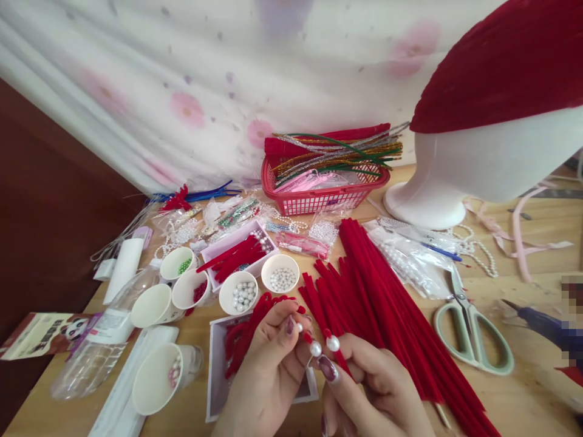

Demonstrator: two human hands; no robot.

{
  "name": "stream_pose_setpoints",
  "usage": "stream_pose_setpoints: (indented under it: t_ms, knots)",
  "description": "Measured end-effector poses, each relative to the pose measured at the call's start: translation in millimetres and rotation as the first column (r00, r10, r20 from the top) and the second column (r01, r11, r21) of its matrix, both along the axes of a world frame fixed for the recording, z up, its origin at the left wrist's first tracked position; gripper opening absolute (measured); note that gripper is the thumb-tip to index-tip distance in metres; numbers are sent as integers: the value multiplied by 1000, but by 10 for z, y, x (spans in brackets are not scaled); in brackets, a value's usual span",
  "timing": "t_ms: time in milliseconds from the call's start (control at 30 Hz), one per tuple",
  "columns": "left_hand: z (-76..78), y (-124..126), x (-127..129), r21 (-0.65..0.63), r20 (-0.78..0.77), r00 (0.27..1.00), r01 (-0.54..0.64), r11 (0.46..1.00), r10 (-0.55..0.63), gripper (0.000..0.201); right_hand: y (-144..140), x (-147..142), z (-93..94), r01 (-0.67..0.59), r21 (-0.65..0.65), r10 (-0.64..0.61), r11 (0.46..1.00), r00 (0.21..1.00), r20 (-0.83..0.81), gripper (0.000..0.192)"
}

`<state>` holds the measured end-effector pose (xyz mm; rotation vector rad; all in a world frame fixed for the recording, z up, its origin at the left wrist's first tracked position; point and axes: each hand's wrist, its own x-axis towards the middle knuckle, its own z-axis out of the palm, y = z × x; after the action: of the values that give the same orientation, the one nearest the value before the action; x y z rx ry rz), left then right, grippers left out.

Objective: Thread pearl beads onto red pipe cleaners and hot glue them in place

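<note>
Close together over the front of the table, both my hands are closed on red chenille stems fitted with white pearls. My left hand (pixel 268 364) pinches a stem with a small pearl near its thumb. Between thumb and fingers, my right hand (pixel 373 382) grips a red chenille stem (pixel 342 362) beside two larger pearls (pixel 323 346). Under my hands a pale lilac box (pixel 215 376) holds curled red stems (pixel 257 325), partly hidden. Long red chenille stems (pixel 378 309) lie in a bundle just beyond and right of my hands.
Paper cups (pixel 155 382) of beads and a plastic bottle (pixel 86 358) stand left. Behind are a second lilac box (pixel 214 246) and a red basket (pixel 314 203) of stems. Right are scissors (pixel 471 334), a blue pointed tool (pixel 542 325) and a white mannequin head (pixel 432 164).
</note>
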<state>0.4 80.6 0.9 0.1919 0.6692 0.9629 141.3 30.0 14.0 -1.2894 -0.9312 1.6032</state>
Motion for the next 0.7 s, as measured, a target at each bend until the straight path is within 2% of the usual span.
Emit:
stream_pose_setpoints:
  t_ms: [167, 367, 700]
  knots:
    - [33, -8, 35, -42, -10, 1000, 5, 999, -6, 29, -1, 14, -41, -51, 70, 51, 996, 999, 3, 55]
    - [93, 1, 94, -98, 21, 999, -27, 995, 30, 33, -10, 13, 25, -21, 12, 21, 1000, 1000, 5, 64]
    - [-57, -46, 88, -6, 91, 995, -33, 999, 33, 25, -28, 19, -43, 12, 16, -12, 1000, 1000, 3, 58]
